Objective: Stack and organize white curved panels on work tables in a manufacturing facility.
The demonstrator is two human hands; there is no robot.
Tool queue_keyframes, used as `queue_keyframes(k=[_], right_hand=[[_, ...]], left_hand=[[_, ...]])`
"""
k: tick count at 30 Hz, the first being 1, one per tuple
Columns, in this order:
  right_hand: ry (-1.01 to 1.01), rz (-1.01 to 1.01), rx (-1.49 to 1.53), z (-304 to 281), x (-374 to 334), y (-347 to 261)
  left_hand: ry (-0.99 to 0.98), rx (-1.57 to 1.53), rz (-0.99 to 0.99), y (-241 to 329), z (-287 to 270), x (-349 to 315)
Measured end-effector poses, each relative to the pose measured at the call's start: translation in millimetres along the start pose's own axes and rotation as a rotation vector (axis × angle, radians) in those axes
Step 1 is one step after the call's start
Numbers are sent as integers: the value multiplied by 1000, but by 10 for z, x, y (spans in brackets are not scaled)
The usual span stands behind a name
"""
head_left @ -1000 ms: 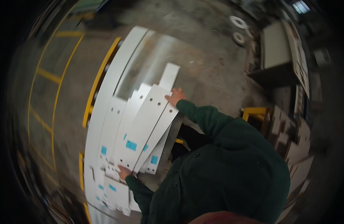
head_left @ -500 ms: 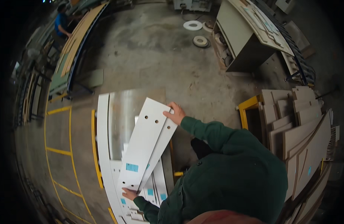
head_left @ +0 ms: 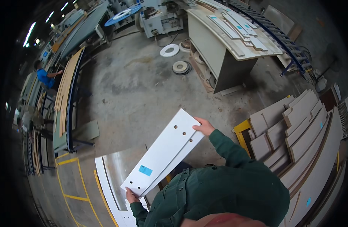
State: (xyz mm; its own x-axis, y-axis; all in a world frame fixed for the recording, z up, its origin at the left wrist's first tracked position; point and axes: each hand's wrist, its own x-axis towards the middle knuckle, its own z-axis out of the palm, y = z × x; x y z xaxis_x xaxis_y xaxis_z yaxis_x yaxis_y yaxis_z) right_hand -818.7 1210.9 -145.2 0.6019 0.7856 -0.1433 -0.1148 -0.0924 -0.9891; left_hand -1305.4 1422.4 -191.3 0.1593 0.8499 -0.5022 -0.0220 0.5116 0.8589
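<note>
Two long white boards (head_left: 162, 149), one lying over the other and slightly fanned, are held slantwise in front of me. The upper one has dark round holes near both ends and a blue label (head_left: 145, 170). The lower board (head_left: 187, 145) shows as a strip along the right side, with a hole near its far end. My right hand (head_left: 205, 126) grips the far right end, thumb on top. My left hand (head_left: 131, 196) is closed around the near left end; its fingers underneath are hidden. Below them lie more white panels (head_left: 106, 193), partly covered.
At right lean stacked boards (head_left: 302, 132) beside a yellow frame (head_left: 242, 136). A worktable (head_left: 227, 41) with white strips stands far right, next to a roller conveyor (head_left: 272, 34). Rolls (head_left: 180, 67) lie on the floor. A person in blue (head_left: 46, 78) works at a long bench (head_left: 70, 87).
Both boards have moved right and away from the white panels below, still in both hands. My view has tipped up, showing more of the far machines and worktable.
</note>
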Motion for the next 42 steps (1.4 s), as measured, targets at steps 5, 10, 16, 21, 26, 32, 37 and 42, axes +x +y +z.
queue_keyframes(k=[5, 10, 16, 21, 26, 32, 37, 42], right_hand=[[138, 35, 191, -963, 85, -1], [471, 110, 396, -1886, 565, -130], [841, 136, 360, -3211, 998, -631], [1166, 190, 420, -4136, 649, -904], [1500, 279, 333, -5164, 312, -1000], [1543, -350, 511, -7022, -65, -987], [1630, -594, 331, -8214, -310, -1073], [1849, -656, 199, -8753, -239, -873]], left_hand=[[-175, 257, -63, 303, 1374, 690], [-304, 432, 53, 696, 3345, 1535], [-682, 480, 149, 1250, 6153, 2103], [-991, 713, 288, 1618, 8449, 1636], [-1224, 678, 492, 1414, 10421, 772], [-1456, 474, 740, 608, 12623, -337], [-1216, 461, 1120, -255, 14266, -1185], [-1097, 405, 716, -959, 15187, -1663]])
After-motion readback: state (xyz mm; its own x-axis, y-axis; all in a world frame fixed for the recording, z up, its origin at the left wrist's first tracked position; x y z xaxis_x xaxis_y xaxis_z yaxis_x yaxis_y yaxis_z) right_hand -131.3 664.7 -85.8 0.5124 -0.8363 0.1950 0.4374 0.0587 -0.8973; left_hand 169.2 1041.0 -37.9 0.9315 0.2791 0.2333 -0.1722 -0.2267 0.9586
